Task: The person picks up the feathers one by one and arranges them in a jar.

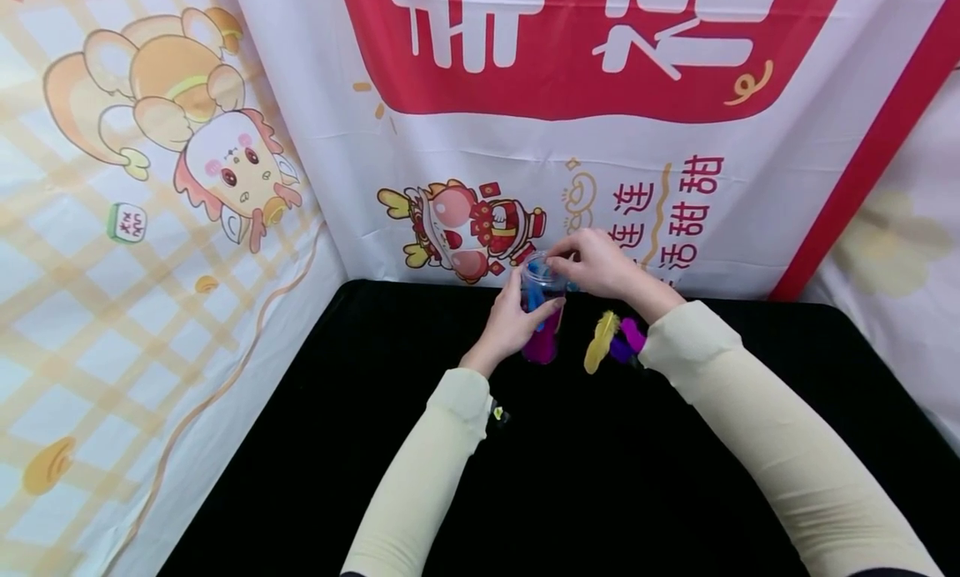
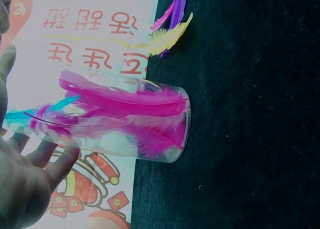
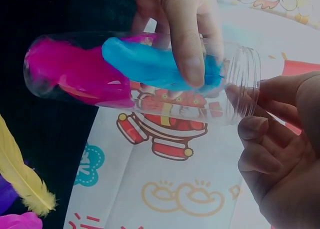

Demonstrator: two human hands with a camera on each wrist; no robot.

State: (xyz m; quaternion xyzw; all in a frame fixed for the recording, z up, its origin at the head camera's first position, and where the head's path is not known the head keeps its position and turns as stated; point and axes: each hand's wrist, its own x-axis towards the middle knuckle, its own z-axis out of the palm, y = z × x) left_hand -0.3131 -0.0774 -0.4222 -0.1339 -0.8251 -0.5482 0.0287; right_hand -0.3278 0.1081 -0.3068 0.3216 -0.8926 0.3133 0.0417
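My left hand [image 1: 512, 317] grips a clear plastic jar [image 3: 245, 64] around its upper part, thumb across the side. Its mouth faces up, with the lid off. Magenta feathers [image 2: 135, 104] fill the lower part, and a bright blue feather [image 3: 145, 64] lies along the wall near the neck. At the mouth is my right hand [image 1: 600, 264], with curled fingers. One of its fingertips reaches inside, close to the blue feather's end, while the thumb sits by the rim. Whether these fingers pinch the feather cannot be made out.
Right of the jar, a yellow feather [image 1: 602, 342], a dark purple feather [image 1: 621, 349] and a magenta feather [image 1: 632, 333] lie on the black tabletop [image 1: 585, 460]. A printed white and red cloth [image 1: 465, 143] hangs behind the table's back edge.
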